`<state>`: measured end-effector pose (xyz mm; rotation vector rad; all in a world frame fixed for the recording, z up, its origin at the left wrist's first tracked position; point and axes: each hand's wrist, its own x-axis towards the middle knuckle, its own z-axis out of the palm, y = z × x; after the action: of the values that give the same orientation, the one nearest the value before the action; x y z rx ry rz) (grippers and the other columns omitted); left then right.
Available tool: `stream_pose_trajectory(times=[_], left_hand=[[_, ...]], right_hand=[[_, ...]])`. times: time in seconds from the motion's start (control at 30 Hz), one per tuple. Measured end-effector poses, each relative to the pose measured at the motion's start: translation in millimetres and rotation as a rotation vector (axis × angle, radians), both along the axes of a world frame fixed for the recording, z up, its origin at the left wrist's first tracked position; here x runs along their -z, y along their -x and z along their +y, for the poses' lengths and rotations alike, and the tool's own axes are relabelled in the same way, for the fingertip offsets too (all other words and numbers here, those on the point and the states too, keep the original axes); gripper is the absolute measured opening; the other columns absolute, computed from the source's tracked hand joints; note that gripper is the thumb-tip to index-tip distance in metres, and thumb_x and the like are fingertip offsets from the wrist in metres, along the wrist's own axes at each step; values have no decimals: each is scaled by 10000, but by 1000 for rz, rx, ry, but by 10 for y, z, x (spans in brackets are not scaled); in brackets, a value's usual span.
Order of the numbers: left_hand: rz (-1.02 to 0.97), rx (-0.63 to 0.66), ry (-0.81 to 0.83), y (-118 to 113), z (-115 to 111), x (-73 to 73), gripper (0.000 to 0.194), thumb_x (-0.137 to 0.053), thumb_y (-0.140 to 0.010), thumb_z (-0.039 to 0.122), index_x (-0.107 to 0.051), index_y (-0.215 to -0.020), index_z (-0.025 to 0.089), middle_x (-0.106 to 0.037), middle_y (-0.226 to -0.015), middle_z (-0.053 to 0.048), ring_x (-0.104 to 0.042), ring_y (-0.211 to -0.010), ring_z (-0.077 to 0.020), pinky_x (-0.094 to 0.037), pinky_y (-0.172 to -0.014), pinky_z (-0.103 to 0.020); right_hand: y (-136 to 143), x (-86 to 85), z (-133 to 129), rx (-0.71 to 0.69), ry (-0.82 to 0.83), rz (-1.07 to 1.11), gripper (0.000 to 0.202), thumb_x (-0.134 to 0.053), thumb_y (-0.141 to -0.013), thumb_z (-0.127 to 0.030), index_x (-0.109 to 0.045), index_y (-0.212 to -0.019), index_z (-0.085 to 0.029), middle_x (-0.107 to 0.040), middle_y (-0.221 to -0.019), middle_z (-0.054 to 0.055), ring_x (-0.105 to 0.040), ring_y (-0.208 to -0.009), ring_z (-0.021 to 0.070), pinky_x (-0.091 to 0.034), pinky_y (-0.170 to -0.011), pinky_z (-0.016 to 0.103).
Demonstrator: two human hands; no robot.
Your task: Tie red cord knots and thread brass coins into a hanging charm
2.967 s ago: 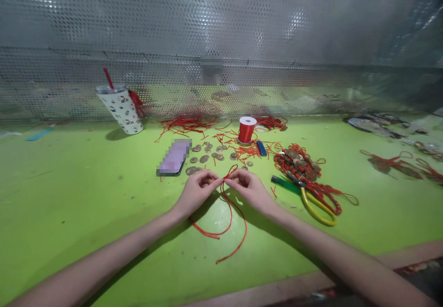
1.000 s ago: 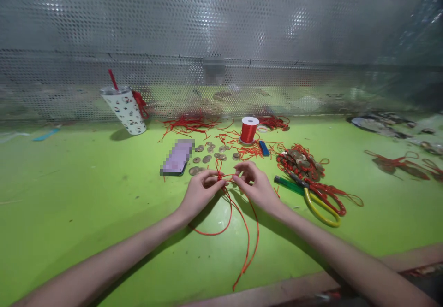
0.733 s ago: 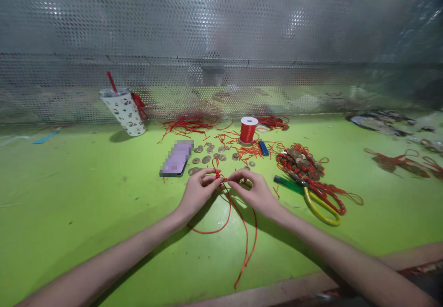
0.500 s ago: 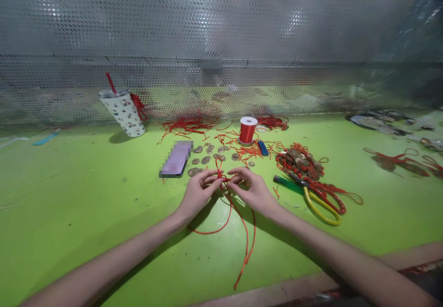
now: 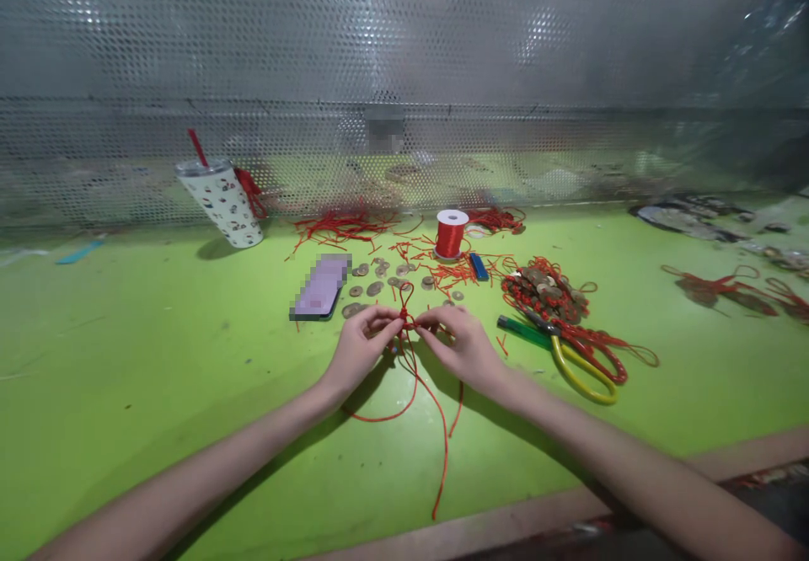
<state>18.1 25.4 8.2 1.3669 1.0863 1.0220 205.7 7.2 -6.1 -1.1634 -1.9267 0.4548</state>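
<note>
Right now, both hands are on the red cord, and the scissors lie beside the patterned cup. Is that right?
Not quite: the head view shows the scissors beside the coin heap, not the patterned cup. The left hand and right hand are indeed on the red cord.

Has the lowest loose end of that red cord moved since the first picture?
Yes. Against the table's front edge, the lowest end of the red cord now shows nearer that edge and farther right.

Far left on table: 1 patterned white cup, red straw up through lid, grey mesh behind. Farther left: 1 blue strip, lying flat. Nearer, right of cup: 1 phone, lying flat, screen pixelated.
</note>
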Motion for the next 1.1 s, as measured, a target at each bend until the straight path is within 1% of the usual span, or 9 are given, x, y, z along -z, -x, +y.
stream_pose_trajectory(times=[0.17,0.3,0.43,0.53,0.63,0.73,0.87,1.0,1.1], left_hand=[[20,28,-17,6,-9,-13,232,-733,-783,389,-686,-848,172,-680,-779,-24,-621,-690,-154,-502,-608,-256],[29,75,-28,4,-20,-26,204,-692,-813,373,-684,-820,170,-649,-783,-21,-578,-697,-145,-463,-616,-251],[20,127,-47,-5,-26,-22,174,-660,-830,348,-669,-792,178,-615,-764,-4,-526,-655,-129,-429,-608,-250],[-4,158,-32,-13,-28,-5,161,-664,-815,335,-649,-775,181,-627,-789,-9,-536,-661,-132,-425,-598,-251],[-10,173,-9,-19,-34,-5,170,-668,-800,337,-636,-755,176,-594,-723,2,-530,-650,-137,-406,-567,-248],[-3,165,-8,-22,-41,-24,178,-665,-800,335,-623,-740,172,-564,-675,20,-500,-614,-121,-388,-563,-246],[3,105,-35,-20,-24,-10,169,-693,-777,327,-630,-770,171,-600,-699,17,-523,-615,-121,-415,-581,-251],[-6,47,-44,-10,21,57,179,-739,-740,299,-629,-803,173,-642,-746,2,-583,-672,-141,-458,-618,-263],[-10,36,-62,-1,43,90,176,-750,-734,283,-638,-807,169,-664,-789,-13,-621,-732,-156,-490,-672,-276]], right_hand=[[-29,-4,-3,-21,-70,-69,94,-608,-938,-180,-686,-970,-223,-749,-913,59,-662,-848,228,-439,-814,401],[-42,-6,-3,-10,-137,-100,86,-611,-939,-190,-691,-965,-206,-686,-929,86,-625,-883,238,-453,-792,386],[-45,-2,-9,-2,-185,-111,86,-609,-940,-212,-686,-977,-208,-636,-943,93,-603,-883,237,-472,-779,383],[-40,7,-17,-17,-210,-107,68,-609,-935,-206,-669,-965,-204,-626,-930,91,-597,-880,237,-475,-769,381],[-30,5,-24,-27,-208,-89,48,-606,-931,-199,-654,-935,-199,-623,-917,91,-595,-881,239,-475,-765,380],[-14,-17,-30,-37,-157,-31,35,-609,-920,-193,-640,-905,-194,-623,-932,94,-598,-899,237,-478,-782,379],[16,-54,-41,-76,-20,83,40,-610,-916,-210,-606,-879,-195,-646,-924,77,-613,-887,216,-486,-813,369],[45,-63,-52,-110,194,165,42,-589,-923,-230,-591,-920,-188,-666,-866,45,-628,-804,183,-493,-763,327],[62,-55,-56,-108,277,185,104,-581,-940,-286,-582,-933,-183,-641,-824,27,-600,-744,165,-475,-700,301]])
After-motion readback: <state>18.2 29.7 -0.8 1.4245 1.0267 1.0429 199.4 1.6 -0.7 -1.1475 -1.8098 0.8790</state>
